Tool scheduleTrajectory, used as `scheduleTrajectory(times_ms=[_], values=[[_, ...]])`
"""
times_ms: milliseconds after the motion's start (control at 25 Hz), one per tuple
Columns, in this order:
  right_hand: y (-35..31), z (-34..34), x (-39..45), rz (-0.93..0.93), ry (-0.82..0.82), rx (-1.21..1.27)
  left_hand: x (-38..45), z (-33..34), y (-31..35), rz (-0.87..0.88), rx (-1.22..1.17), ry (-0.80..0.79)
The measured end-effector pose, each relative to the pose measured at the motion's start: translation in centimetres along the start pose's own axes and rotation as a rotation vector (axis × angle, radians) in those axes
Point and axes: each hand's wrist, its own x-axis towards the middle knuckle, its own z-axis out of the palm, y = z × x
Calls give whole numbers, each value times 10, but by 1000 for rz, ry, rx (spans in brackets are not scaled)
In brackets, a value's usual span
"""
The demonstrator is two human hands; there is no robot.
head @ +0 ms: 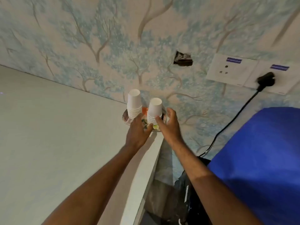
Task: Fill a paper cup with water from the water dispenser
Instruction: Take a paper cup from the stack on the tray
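Note:
Two stacks of upside-down white paper cups stand on a patterned tray (125, 118) at the far right corner of a white countertop. The left stack (134, 103) is taller than the right stack (154, 110). My left hand (138, 132) rests at the foot of the stacks, its fingers between them and touching the base of the right stack. My right hand (169, 122) is open beside the right stack, a fingertip against its lower cups. The blue water bottle of the dispenser (259, 159) fills the lower right.
The white countertop (56, 135) ends in an edge just below the tray. A white socket panel (233, 72) on the tree-patterned wall holds a black plug (266, 78), and its cable hangs down behind the bottle. A dark hole (182, 60) gapes in the wall.

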Motion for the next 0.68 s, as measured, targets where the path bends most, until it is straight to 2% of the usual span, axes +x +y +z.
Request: scheduleTrajectory(times_ms=[200, 360, 680], values=[[-9, 25, 47, 15, 15, 1, 33, 18, -14, -29, -105, -5], [-2, 36, 59, -18, 33, -5, 45, 26, -13, 12, -102, -17], [9, 36, 66, -48, 41, -31, 56, 31, -11, -21, -119, -12]])
